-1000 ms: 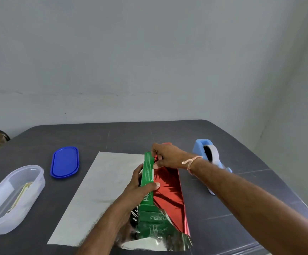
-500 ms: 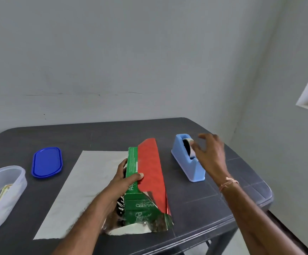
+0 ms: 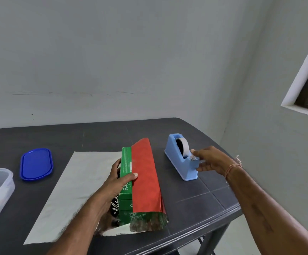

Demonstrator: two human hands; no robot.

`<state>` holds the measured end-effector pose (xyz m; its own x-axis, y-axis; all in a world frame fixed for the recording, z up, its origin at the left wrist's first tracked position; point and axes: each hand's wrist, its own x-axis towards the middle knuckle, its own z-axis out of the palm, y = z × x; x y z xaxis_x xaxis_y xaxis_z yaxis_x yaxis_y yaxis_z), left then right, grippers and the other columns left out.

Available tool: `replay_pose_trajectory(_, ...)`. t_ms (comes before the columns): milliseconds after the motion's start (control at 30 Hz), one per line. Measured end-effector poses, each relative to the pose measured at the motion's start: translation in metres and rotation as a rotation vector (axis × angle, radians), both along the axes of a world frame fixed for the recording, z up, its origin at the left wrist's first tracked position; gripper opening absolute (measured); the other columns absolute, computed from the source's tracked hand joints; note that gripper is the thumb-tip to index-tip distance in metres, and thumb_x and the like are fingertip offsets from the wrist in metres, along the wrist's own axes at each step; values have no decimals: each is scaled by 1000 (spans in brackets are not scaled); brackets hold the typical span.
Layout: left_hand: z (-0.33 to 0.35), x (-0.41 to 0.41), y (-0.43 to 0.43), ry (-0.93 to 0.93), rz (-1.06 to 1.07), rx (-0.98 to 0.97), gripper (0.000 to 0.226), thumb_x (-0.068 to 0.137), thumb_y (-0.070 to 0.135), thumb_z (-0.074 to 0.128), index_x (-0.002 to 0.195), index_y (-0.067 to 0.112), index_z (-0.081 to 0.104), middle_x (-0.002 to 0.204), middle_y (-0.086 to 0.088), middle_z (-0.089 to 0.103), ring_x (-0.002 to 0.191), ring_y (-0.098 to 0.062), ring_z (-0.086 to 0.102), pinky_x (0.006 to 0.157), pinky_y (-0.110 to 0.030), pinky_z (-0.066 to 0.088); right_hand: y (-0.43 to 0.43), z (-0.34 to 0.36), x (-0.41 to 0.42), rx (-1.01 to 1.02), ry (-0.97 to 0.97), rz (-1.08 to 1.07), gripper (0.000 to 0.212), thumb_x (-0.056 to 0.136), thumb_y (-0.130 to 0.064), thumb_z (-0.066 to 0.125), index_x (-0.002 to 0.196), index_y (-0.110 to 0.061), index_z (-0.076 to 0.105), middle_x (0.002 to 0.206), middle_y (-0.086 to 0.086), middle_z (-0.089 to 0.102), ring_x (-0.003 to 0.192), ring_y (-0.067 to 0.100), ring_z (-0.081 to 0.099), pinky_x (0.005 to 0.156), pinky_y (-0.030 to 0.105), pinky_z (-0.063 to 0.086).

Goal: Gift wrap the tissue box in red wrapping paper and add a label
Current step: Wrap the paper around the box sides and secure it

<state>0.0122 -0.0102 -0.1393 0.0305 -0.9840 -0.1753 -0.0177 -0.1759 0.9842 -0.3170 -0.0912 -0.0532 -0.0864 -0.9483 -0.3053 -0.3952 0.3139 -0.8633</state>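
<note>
- Red wrapping paper (image 3: pixel 145 173) is folded up over the right side and part of the top of the green tissue box (image 3: pixel 126 162). Its pale underside is spread flat on the dark worktop (image 3: pixel 195 196) to the left of the box.
- The tissue box is set on the paper near the front edge of the worktop, and its near end is left uncovered.
- The box is held in the grip of the left hand (image 3: pixel 120 179): the fingers are curled down its left side, and the thumb is pressed on top at the edge of the red paper.
- The right hand (image 3: pixel 212 161) is held at the front end of the blue tape dispenser (image 3: pixel 182 168), which is placed to the right of the box and apart from it. Its grip is open, with the fingers nearly straight; whether the tape end is touched cannot be told.
- A tape roll (image 3: pixel 183 145) is seated in the dispenser.
- A blue lid (image 3: pixel 36 164) is laid left of the paper, and a clear tub (image 3: pixel 0 188) is placed at the left edge.
</note>
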Motion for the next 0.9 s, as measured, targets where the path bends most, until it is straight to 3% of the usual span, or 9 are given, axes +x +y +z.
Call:
replay_pose_trajectory(100, 1, 0, 0, 5, -5, 0, 87, 89, 32, 78, 155, 44, 22, 145, -3, 52, 112, -21, 65, 80, -34, 54, 0, 7, 7, 46, -17, -9, 43, 93, -21, 75, 121, 9, 62, 127, 22, 56, 105, 41, 69, 87, 54, 61)
replay_pose_trajectory(200, 1, -1, 0, 7, -3, 0, 88, 90, 31, 77, 156, 43, 21, 147, -4, 51, 114, -23, 64, 82, -35, 54, 0, 8, 9, 83, -76, -67, 35, 90, -11, 77, 116, 6, 60, 128, 22, 55, 99, 41, 70, 76, 55, 63)
replay_pose_trajectory(333, 0, 0, 0, 8, -3, 2, 89, 89, 32, 78, 156, 44, 20, 148, -4, 51, 114, -23, 65, 82, -35, 54, -1, 4, 8, 93, -153, -127, 17, 95, -10, 72, 107, 1, 66, 132, 24, 58, 100, 42, 70, 70, 56, 63)
replay_pose_trajectory(500, 1, -1, 1, 14, 1, 3, 88, 90, 30, 77, 156, 44, 21, 148, -4, 50, 114, -24, 64, 82, -36, 54, 4, 2, 10, 84, -233, -176, 34, 94, -13, 72, 124, 0, 65, 132, 25, 60, 103, 43, 70, 66, 54, 64)
replay_pose_trajectory(600, 1, -1, 1, 17, 0, 3, 88, 90, 30, 77, 156, 45, 21, 148, -4, 51, 114, -24, 64, 85, -37, 54, 10, -2, 13, 65, -237, -213, 40, 94, -14, 72, 129, 3, 61, 133, 23, 58, 105, 41, 69, 71, 52, 64)
replay_pose_trajectory(767, 1, 0, 1, 10, 2, 10, 89, 89, 32, 78, 155, 46, 21, 148, -3, 51, 112, -23, 66, 83, -37, 55, 19, -10, 12, 22, -341, -244, 16, 95, -15, 72, 100, -1, 68, 126, 21, 62, 97, 34, 69, 78, 49, 63)
replay_pose_trajectory(900, 2, -1, 1, 3, 0, 15, 88, 89, 32, 78, 155, 46, 22, 147, -3, 52, 113, -24, 65, 88, -40, 54, 24, -23, 8, -25, -391, -256, 17, 94, -13, 72, 101, 2, 69, 126, 23, 64, 109, 36, 68, 85, 49, 62)
